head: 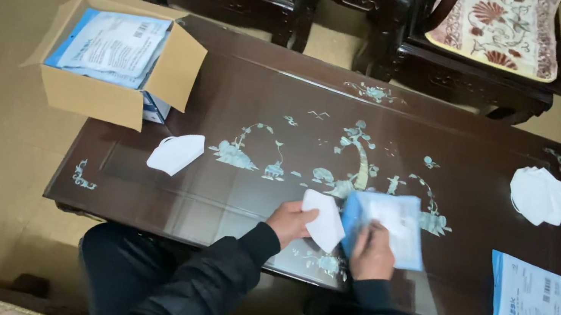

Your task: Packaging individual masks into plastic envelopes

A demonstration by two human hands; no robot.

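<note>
table (pixel 494 168): dark wood, glossy lacquer, pearly inlay | box (pixel 87 96): matt brown cardboard | mask (pixel 324 221) in left hand (pixel 290 222): soft white matt fabric | packet (pixel 391 227) in right hand (pixel 372 254): shiny blue-white plastic film | chair cushions (pixel 503 28): patterned woven cloth | sleeves (pixel 212 284): black, slightly sheeny fabric

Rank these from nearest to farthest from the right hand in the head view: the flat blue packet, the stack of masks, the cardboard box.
1. Flat blue packet, right of the right hand.
2. Stack of masks, far right.
3. Cardboard box, far left corner.
</note>
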